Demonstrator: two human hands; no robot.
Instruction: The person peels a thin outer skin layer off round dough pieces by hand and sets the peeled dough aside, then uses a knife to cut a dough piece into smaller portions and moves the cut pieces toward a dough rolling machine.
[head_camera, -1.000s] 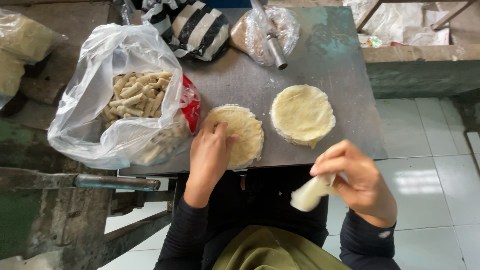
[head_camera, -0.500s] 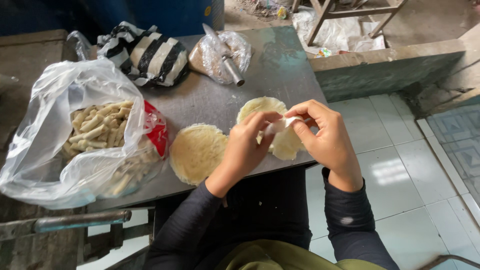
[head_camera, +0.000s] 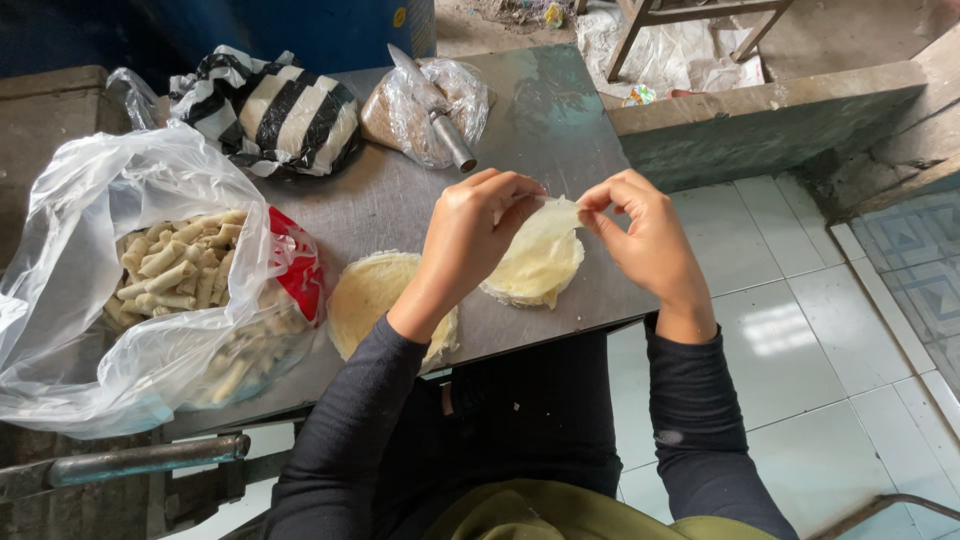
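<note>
My left hand (head_camera: 470, 235) and my right hand (head_camera: 640, 230) pinch the far edge of a thin, pale round wrapper sheet (head_camera: 545, 245) and lift it off the right stack of wrappers (head_camera: 530, 285) on the grey metal table (head_camera: 560, 130). A second stack of round wrappers (head_camera: 365, 295) lies to the left, partly under my left forearm. Further left, a clear plastic bag (head_camera: 120, 290) holds several finished pale rolls (head_camera: 175, 270).
At the table's far side sit a black-and-white striped bag (head_camera: 270, 110) and a clear bag of brown filling with a metal utensil (head_camera: 435, 110) on it. White floor tiles (head_camera: 800, 340) lie to the right, a low concrete ledge (head_camera: 770, 120) beyond them. A metal bar (head_camera: 140, 460) sticks out at lower left.
My right hand no longer holds the finished roll seen a second ago. Both hands have come together over the right stack and now peel up a single wrapper. The camera view has shifted.
</note>
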